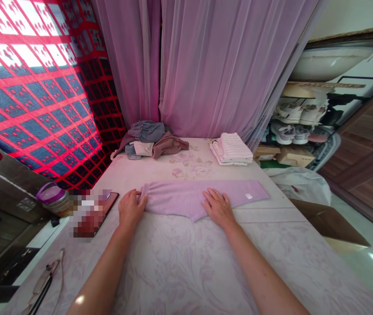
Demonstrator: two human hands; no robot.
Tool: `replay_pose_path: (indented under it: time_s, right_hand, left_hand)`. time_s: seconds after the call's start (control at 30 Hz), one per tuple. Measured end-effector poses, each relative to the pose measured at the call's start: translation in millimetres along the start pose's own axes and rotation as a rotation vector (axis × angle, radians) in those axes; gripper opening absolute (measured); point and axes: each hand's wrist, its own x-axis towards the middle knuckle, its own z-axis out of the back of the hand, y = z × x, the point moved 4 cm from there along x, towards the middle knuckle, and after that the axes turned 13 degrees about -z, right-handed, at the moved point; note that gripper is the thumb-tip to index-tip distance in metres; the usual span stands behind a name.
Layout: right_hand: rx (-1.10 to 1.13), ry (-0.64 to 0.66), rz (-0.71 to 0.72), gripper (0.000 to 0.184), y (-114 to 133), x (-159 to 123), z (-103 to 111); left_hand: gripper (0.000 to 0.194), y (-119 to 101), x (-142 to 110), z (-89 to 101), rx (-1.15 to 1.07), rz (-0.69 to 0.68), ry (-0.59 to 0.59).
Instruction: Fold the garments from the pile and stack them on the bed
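A pair of lilac ribbed trousers point(173, 199) lies folded lengthwise across the bed, its gathered waistband to the left and its legs to the right. A small white label patch point(249, 196) shows near the leg end. My left hand point(131, 207) rests at the waistband edge, thumb apart from the slightly curved fingers, the thumb touching the cloth. Spread flat on the middle of the trousers, my right hand point(218, 208) presses near the crotch point.
Behind lie a heap of crumpled clothes point(153, 140) and, on the right, a stack of folded striped clothes point(232, 148). A phone point(107, 210) and glasses point(47, 278) are at left. Beyond the right edge stand a cardboard box point(330, 223) and a shoe rack point(294, 127).
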Motion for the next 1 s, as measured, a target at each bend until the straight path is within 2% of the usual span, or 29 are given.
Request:
replay_pose_path:
  time_s: [0.13, 0.47, 0.53, 0.7, 0.83, 1.0]
  right_hand:
    - [-0.001, -0.026, 0.017, 0.046, -1, 0, -2]
    - [-0.023, -0.042, 0.015, 0.046, -4, 1, -6]
    - [-0.023, -0.049, 0.016, 0.046, -4, 1, -7]
    - [-0.022, -0.049, 0.015, 0.046, -5, 2, -7]
    - [-0.021, -0.037, 0.01, 0.046, -5, 2, -7]
    - [-0.001, -0.039, 0.004, 0.045, -4, 2, -5]
  left_hand:
    - [0.039, -2, -4, -6.1, -0.027, 0.046, 0.083]
    - [0.042, 1, 7, -8.0, -0.137, 0.218, 0.161]
    - [0.037, -1, 8, -6.4, -0.171, 0.238, 0.139]
    - [0.025, -4, 3, 2.3, -0.23, 0.234, -0.006]
    - [0.025, -1, -1, 2.8, -0.128, 0.216, 0.019]
    - [0.034, 4, -3, 0.7, -0.096, 0.193, 0.051]
